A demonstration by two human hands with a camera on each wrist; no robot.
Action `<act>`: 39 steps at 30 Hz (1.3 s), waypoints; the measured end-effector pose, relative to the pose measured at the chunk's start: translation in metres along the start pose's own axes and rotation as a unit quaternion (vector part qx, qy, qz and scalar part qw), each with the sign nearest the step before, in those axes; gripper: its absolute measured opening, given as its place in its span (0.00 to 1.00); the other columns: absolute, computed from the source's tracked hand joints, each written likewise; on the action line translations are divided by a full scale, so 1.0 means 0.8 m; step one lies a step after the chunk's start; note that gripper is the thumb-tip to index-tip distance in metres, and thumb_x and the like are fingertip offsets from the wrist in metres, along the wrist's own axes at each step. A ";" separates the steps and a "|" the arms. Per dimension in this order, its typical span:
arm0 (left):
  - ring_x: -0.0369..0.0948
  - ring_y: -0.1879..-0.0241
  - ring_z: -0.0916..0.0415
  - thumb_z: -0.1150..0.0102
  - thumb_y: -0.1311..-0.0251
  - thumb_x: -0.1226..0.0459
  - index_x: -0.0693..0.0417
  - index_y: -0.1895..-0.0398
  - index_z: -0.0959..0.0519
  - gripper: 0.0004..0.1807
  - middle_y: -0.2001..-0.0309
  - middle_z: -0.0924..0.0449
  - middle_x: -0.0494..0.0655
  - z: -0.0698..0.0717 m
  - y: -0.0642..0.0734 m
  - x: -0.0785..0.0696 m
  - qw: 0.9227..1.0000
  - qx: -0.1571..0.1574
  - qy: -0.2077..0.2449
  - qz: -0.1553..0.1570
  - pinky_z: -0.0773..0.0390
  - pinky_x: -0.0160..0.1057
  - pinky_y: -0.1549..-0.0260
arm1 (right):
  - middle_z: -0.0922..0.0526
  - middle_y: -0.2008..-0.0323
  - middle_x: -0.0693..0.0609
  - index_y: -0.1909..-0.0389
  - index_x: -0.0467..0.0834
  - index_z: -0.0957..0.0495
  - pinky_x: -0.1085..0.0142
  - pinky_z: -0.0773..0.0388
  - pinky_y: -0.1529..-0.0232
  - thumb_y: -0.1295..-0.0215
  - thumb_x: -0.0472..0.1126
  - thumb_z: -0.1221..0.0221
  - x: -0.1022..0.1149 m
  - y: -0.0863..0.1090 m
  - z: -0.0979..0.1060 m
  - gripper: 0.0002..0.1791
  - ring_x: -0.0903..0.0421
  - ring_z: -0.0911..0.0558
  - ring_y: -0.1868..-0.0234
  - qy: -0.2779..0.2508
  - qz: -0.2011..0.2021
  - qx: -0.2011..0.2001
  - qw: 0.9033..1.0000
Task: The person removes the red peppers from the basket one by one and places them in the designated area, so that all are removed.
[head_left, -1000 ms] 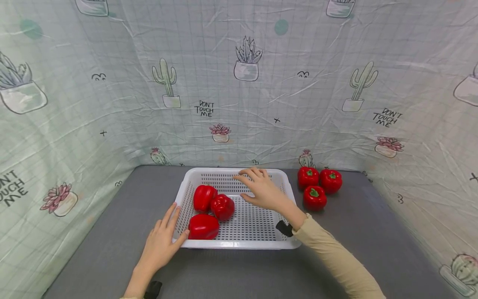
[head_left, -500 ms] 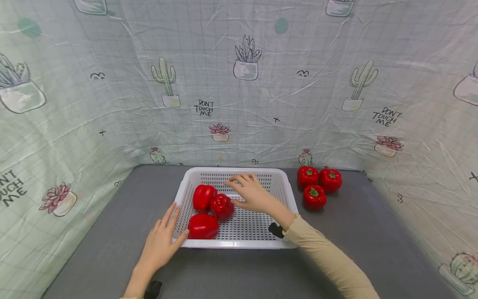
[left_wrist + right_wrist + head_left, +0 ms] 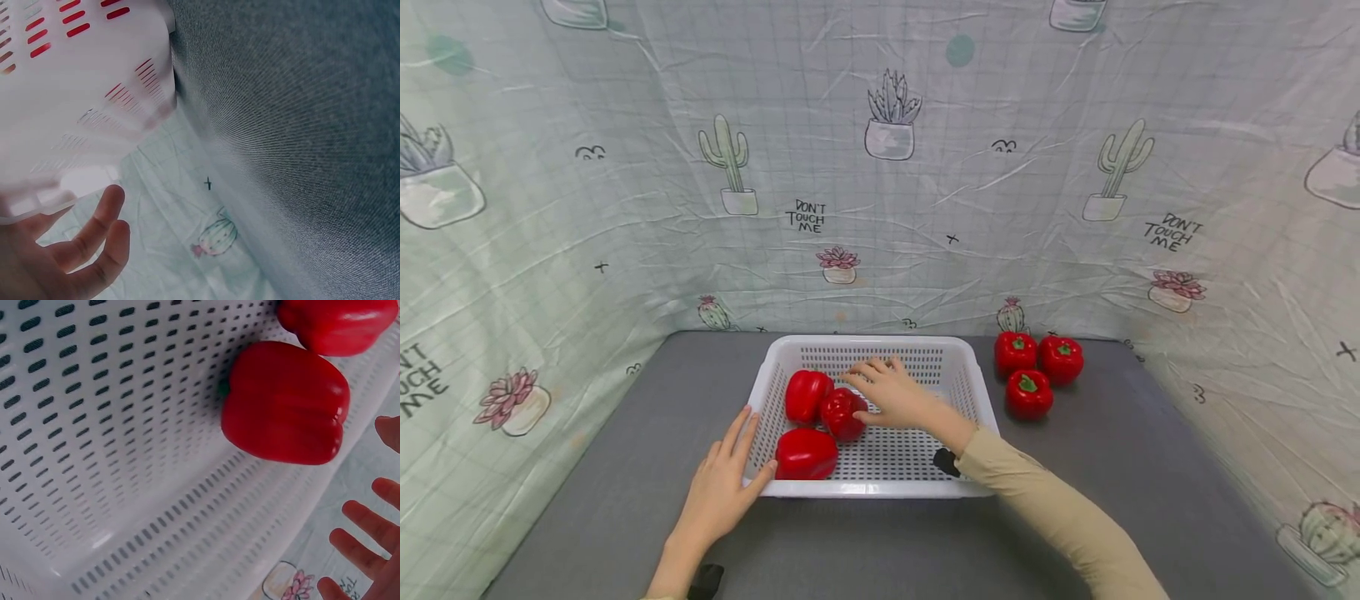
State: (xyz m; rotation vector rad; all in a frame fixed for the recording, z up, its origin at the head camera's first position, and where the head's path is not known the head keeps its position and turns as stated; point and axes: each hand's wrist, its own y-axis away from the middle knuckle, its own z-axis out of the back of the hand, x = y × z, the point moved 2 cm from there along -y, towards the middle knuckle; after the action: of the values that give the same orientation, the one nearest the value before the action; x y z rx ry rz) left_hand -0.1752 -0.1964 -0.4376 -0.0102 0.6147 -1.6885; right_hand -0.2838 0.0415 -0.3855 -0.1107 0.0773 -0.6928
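Observation:
A white perforated plastic basket holds three red bell peppers in its left half: one at the back, one in the middle, one at the front. My left hand rests at the basket's front left corner, fingers along the left rim and thumb by the front edge. In the left wrist view its fingers are lightly bent beside the basket wall. My right hand hovers over the basket, fingers spread, thumb close to the middle pepper. The right wrist view shows a gap between the fingers and the nearer bell pepper.
Right of the basket, three more red bell peppers with green stems stand grouped on the grey table: back left, back right and front. A cactus-print curtain surrounds the table at the back and sides.
My right hand has moved left and slightly down across the basket to the middle bell pepper. My left hand stays at the rim. The peppers and basket stand as before.

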 end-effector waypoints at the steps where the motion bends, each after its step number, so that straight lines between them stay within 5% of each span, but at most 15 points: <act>1: 0.50 0.58 0.31 0.44 0.50 0.52 0.56 0.36 0.40 0.38 0.34 0.45 0.53 0.000 0.000 0.000 1.000 0.000 0.000 0.001 0.27 0.54 0.64 | 0.33 0.40 0.53 0.38 0.53 0.39 0.48 0.40 0.42 0.45 0.53 0.42 0.000 -0.001 -0.002 0.33 0.53 0.37 0.40 -0.001 0.001 0.005 1.000; 12: 0.49 0.59 0.31 0.42 0.52 0.52 0.56 0.37 0.39 0.38 0.35 0.44 0.53 0.000 0.000 -0.001 1.000 -0.003 -0.004 0.004 0.26 0.52 0.66 | 0.38 0.36 0.55 0.34 0.56 0.45 0.47 0.39 0.41 0.51 0.55 0.38 0.006 -0.004 -0.025 0.42 0.54 0.38 0.38 0.047 0.026 0.064 0.996; 30: 0.49 0.59 0.31 0.44 0.51 0.52 0.56 0.36 0.40 0.38 0.34 0.45 0.53 0.001 0.000 -0.003 1.000 0.004 -0.006 0.004 0.26 0.52 0.66 | 0.33 0.47 0.53 0.43 0.51 0.35 0.57 0.31 0.48 0.59 0.55 0.33 0.006 -0.005 -0.032 0.39 0.55 0.36 0.45 0.074 0.033 0.042 0.996; 39: 0.48 0.61 0.31 0.43 0.51 0.52 0.57 0.37 0.39 0.38 0.34 0.45 0.53 0.001 0.000 -0.003 1.000 0.001 -0.008 0.002 0.26 0.50 0.68 | 0.30 0.46 0.52 0.45 0.49 0.38 0.58 0.29 0.47 0.56 0.57 0.35 0.005 -0.007 -0.040 0.38 0.54 0.32 0.44 0.065 0.023 0.072 0.995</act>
State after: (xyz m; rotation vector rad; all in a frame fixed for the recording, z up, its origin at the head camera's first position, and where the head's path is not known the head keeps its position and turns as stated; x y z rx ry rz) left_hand -0.1745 -0.1945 -0.4360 -0.0211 0.5996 -1.6830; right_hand -0.2874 0.0321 -0.4165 0.0743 0.1539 -0.6576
